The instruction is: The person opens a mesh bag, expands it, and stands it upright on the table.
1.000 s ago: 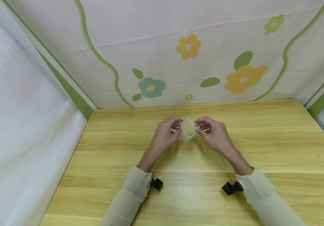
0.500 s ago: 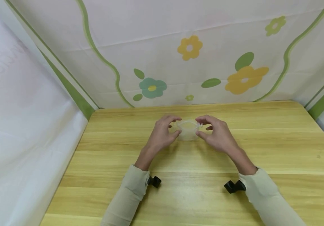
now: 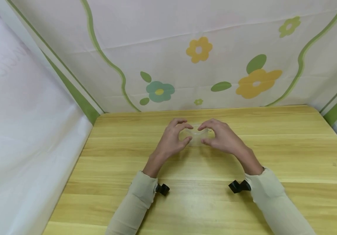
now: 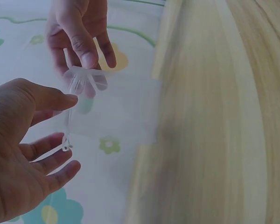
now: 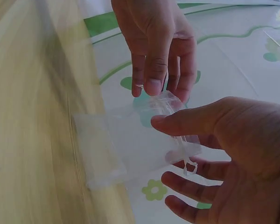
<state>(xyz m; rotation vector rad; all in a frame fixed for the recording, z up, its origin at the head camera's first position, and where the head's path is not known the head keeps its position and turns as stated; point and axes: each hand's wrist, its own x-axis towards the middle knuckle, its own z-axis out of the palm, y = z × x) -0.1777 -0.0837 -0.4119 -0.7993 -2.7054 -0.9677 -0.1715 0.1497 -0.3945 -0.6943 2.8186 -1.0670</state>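
Note:
A small sheer white drawstring pouch (image 3: pixel 196 138) stands between my two hands near the table's back. My left hand (image 3: pixel 172 138) curls around its left side, thumb in front and fingers behind. My right hand (image 3: pixel 222 137) does likewise on the right side, and the index fingertips come close together above the mouth. In the right wrist view the right thumb (image 5: pixel 177 122) lies against the pouch's gathered top, while fingertips show faintly through the cloth. A loop of white cord (image 5: pixel 190 167) hangs out at that side. Another cord loop (image 4: pixel 66 143) appears by the left fingers in the left wrist view.
The wooden table (image 3: pixel 197 202) runs back to a white cloth wall (image 3: pixel 162 39) printed with flowers. A white cloth side (image 3: pixel 24 130) borders the table's left. Black camera mounts (image 3: pixel 163 189) sit at both wrists below beige sleeves (image 3: pixel 133 202).
One second ago both hands pinched the cords at the sides of the open mouth. They let go of the cords, and the fingers now close in around the pouch's top, which looks flatter.

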